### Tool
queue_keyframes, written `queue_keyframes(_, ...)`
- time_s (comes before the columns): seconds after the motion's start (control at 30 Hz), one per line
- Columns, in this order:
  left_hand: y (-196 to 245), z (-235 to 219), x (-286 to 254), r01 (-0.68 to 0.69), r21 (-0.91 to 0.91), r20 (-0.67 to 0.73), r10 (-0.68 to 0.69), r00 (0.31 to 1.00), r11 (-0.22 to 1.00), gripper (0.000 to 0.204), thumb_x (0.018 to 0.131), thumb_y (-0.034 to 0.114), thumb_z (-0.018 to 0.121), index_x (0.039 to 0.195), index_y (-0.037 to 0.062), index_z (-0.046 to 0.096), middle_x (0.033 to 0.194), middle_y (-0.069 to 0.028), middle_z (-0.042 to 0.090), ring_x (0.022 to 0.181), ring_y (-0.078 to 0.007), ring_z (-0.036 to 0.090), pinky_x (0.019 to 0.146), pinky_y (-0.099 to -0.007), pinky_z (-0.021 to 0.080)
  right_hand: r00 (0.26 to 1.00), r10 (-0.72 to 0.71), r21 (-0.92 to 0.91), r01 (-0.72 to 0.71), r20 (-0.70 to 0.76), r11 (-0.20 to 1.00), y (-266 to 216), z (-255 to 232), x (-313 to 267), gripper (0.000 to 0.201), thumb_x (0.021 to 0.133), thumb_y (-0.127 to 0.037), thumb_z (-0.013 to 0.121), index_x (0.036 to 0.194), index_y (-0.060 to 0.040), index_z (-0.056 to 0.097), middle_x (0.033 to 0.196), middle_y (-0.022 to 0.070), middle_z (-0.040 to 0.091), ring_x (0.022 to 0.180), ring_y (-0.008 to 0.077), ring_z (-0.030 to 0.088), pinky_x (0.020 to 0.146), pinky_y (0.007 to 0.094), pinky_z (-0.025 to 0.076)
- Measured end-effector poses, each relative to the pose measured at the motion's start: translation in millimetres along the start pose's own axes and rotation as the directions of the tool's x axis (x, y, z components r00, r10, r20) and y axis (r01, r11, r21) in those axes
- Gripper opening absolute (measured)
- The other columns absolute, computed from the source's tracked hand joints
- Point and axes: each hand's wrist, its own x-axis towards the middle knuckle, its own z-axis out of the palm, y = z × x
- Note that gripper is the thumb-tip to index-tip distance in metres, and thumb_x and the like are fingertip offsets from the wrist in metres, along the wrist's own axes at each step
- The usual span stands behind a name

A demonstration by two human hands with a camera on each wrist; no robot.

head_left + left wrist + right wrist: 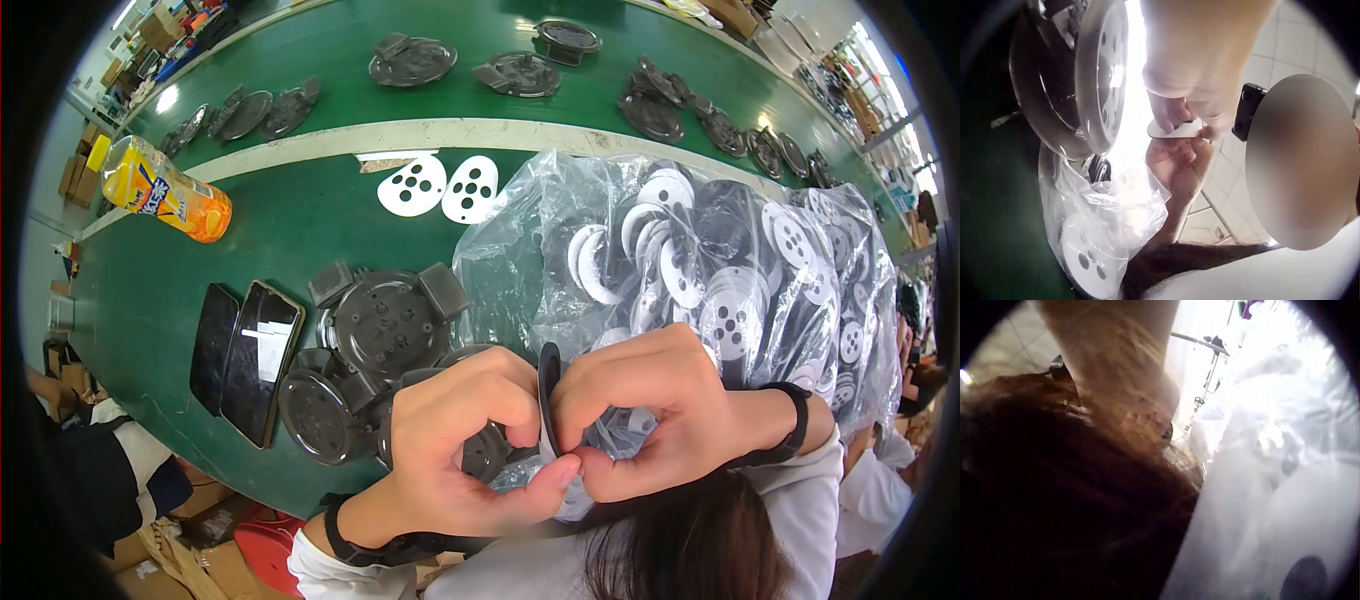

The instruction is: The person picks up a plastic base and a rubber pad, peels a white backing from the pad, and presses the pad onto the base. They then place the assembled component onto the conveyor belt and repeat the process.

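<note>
Both hands meet at the lower middle of the head view, pinching one thin pad [549, 395] held edge-on, dark on one side and white on the other. The left hand [465, 440] grips it from the left, thumb low; the right hand [650, 410] grips it from the right with curled fingers. In the left wrist view the pad [1175, 130] shows its white face between the two hands. Dark round parts [388, 325] lie behind and left of the left hand. A clear bag [520, 250] of white perforated pads lies beyond the right hand. Hair covers much of the right wrist view.
Two white pads [411, 186] lie near the pale ledge [300, 145]. Two phones [262, 360] and an orange drink bottle [165, 190] are at the left. More dark parts [412, 62] stand on the green surface behind the ledge.
</note>
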Motion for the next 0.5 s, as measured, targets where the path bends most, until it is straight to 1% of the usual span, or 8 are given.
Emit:
queue_keyframes(0.03,1,-1,0,0.007,0.020,0.007,-0.007,1.000,1.000,0.027,0.058,-0.001,0.073,0.074,0.0042,0.052,0.068,-0.0063,0.052,0.058,-0.0170,0.050,0.052,-0.0249,0.040,1.000,0.000,0.001,0.000,-0.002,1.000,0,0,0,0.015,0.062,0.000,0.066,0.075,-0.0031,0.060,0.074,0.0083,0.063,0.062,0.0209,0.062,0.055,0.0251,0.048)
queue_keyframes(0.1,1,0,1,-0.001,0.020,0.001,0.001,1.000,1.000,0.026,0.058,-0.002,0.072,0.074,0.0039,0.052,0.068,-0.0068,0.052,0.058,-0.0174,0.051,0.053,-0.0251,0.041,1.000,-0.005,0.044,0.006,-0.028,0.999,1,1,1,0.014,0.066,0.001,0.066,0.076,-0.0036,0.056,0.069,0.0045,0.058,0.058,0.0154,0.060,0.051,0.0245,0.047)
queue_keyframes(0.17,1,0,1,-0.013,0.020,-0.006,0.013,1.000,1.000,0.026,0.057,-0.002,0.071,0.074,0.0036,0.053,0.068,-0.0073,0.053,0.058,-0.0178,0.052,0.054,-0.0254,0.042,1.000,-0.006,0.043,0.007,-0.029,0.999,1,1,1,0.014,0.066,0.001,0.066,0.076,-0.0036,0.056,0.068,0.0045,0.058,0.057,0.0152,0.060,0.051,0.0245,0.047)
queue_keyframes(0.27,7,0,2,0.019,0.054,-0.017,-0.018,1.000,0.998,0.023,0.056,-0.004,0.068,0.073,0.0030,0.054,0.068,-0.0082,0.055,0.059,-0.0197,0.054,0.056,-0.0264,0.044,0.999,-0.004,0.040,0.005,-0.035,0.999,1,1,1,0.014,0.066,0.001,0.066,0.075,-0.0034,0.056,0.068,0.0046,0.058,0.057,0.0151,0.059,0.051,0.0246,0.047)
queue_keyframes(0.37,11,1,2,0.011,0.120,-0.012,-0.009,1.000,0.993,0.023,0.053,-0.005,0.066,0.072,0.0029,0.056,0.067,-0.0084,0.055,0.060,-0.0218,0.055,0.056,-0.0275,0.045,0.999,-0.005,0.042,0.007,-0.046,0.999,3,1,1,0.013,0.066,0.001,0.066,0.074,-0.0029,0.055,0.066,0.0046,0.057,0.056,0.0155,0.059,0.051,0.0246,0.047)
queue_keyframes(0.43,13,3,2,-0.018,0.215,-0.021,0.023,1.000,0.977,0.023,0.053,-0.006,0.066,0.072,0.0029,0.057,0.067,-0.0077,0.055,0.060,-0.0236,0.055,0.056,-0.0291,0.046,0.999,-0.010,0.044,0.012,-0.050,0.999,4,0,1,0.013,0.065,0.001,0.065,0.073,-0.0025,0.055,0.065,0.0045,0.057,0.055,0.0159,0.059,0.051,0.0246,0.047)
queue_keyframes(0.47,12,3,2,-0.021,0.218,-0.022,0.027,0.999,0.976,0.023,0.053,-0.006,0.066,0.072,0.0029,0.057,0.067,-0.0077,0.055,0.060,-0.0236,0.055,0.056,-0.0291,0.046,1.000,-0.007,0.070,0.009,-0.028,0.998,4,-1,1,0.013,0.068,0.000,0.066,0.074,-0.0018,0.055,0.066,0.0045,0.057,0.057,0.0149,0.058,0.053,0.0246,0.047)
queue_keyframes(0.5,10,4,2,-0.085,0.253,0.001,0.087,0.996,0.964,0.020,0.056,-0.004,0.066,0.073,0.0020,0.057,0.067,-0.0074,0.055,0.059,-0.0218,0.053,0.055,-0.0292,0.044,1.000,-0.011,0.095,0.011,-0.004,0.995,4,-2,2,0.013,0.070,-0.001,0.067,0.075,-0.0011,0.055,0.068,0.0044,0.057,0.058,0.0140,0.058,0.055,0.0246,0.047)
